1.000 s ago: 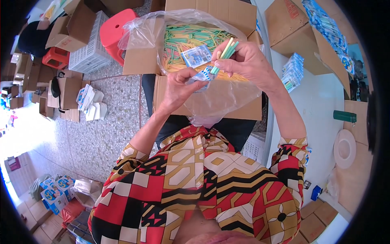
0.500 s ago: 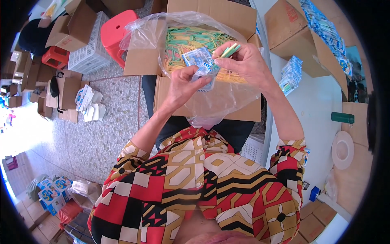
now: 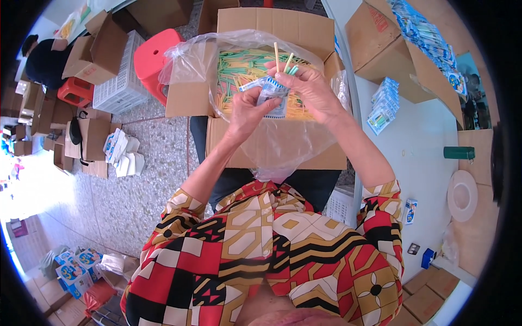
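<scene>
My left hand (image 3: 246, 113) is closed on a small blue-and-clear plastic packet (image 3: 270, 93), its thumb pressed across the front. Right beside the packet's upper edge, my right hand (image 3: 316, 94) pinches several thin yellow and green straw-like sticks (image 3: 276, 57), which point upward between the fingers. Whether their lower ends are inside the packet is hidden by the fingers. Both hands are held over an open cardboard box (image 3: 275, 20) lined with a clear plastic bag (image 3: 187, 57). Loose green, yellow and orange sticks (image 3: 234, 65) fill the box.
On the white table at right lie a stack of filled blue packets (image 3: 384, 103) and a single packet (image 3: 411, 211). A carton (image 3: 375, 41) with more packets stands beyond. A green cylinder (image 3: 458, 152) lies at far right. Left are a red stool (image 3: 155, 51) and a white crate (image 3: 117, 81).
The bundle of sticks has turned more upright, with one yellow stick now standing apart. My right hand has shifted slightly left and down, and the packet is more covered by my fingers.
</scene>
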Action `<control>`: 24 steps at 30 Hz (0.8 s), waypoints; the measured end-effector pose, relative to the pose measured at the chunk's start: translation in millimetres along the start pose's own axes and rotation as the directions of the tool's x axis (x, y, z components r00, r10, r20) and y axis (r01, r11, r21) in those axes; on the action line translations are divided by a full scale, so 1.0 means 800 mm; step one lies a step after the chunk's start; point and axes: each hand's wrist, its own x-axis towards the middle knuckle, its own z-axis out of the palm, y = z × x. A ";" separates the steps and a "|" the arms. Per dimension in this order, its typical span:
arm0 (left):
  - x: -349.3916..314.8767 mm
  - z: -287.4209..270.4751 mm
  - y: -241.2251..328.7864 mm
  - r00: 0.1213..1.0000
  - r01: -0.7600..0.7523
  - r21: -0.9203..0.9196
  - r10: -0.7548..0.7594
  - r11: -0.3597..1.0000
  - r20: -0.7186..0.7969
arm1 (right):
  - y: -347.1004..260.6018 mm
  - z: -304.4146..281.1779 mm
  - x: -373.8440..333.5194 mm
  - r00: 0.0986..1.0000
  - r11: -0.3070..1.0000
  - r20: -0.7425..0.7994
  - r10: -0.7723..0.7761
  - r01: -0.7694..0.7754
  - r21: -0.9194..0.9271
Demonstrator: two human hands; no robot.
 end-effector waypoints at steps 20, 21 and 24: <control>0.008 -0.003 -0.005 0.998 -0.046 0.070 0.044 0.996 0.040 | -0.011 -0.004 -0.002 0.993 0.992 0.083 -0.086 0.094 -0.086; 0.008 -0.004 -0.006 0.998 -0.053 0.094 0.049 0.994 0.042 | -0.013 -0.005 -0.002 0.993 0.992 0.080 -0.086 0.093 -0.086; 0.007 -0.004 -0.005 0.998 -0.052 0.123 0.047 0.991 0.043 | -0.019 -0.009 0.000 0.991 0.987 0.109 -0.073 0.087 -0.132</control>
